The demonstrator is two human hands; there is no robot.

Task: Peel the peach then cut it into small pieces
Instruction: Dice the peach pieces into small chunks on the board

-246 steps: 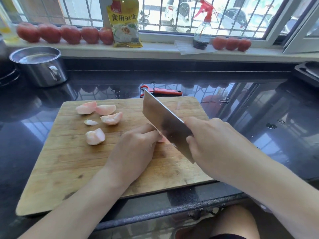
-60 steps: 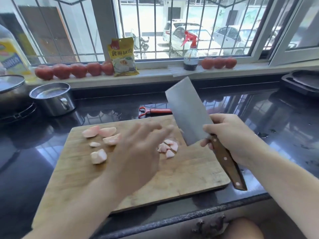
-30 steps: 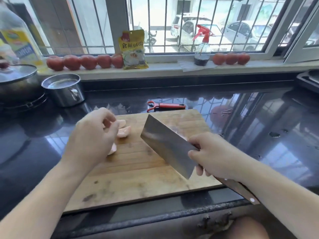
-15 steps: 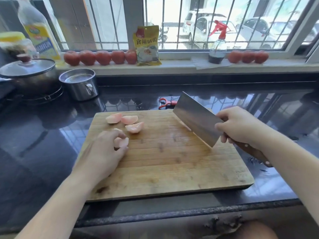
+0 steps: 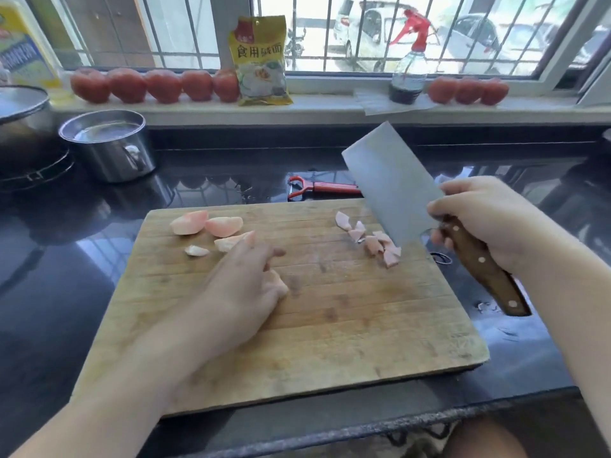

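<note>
Next peach wedge coming up for dicing

Head cam: left hand [image 5: 243, 292] curls around a pale peeled peach wedge [image 5: 279, 284] mid wooden chopping board [image 5: 330, 342], probably bringing it to the blade. Right hand [image 5: 479, 216] wraps the wood-handled steel cleaver [image 5: 393, 183], raised beside the small diced pieces [image 5: 377, 242], clear of fingers.

Single head-worn wide-angle view, looking forward and down from close above the cutting board [image 5: 330, 342] near the counter's front edge, facing the barred window [image 5: 330, 34], edges visibly bowed
</note>
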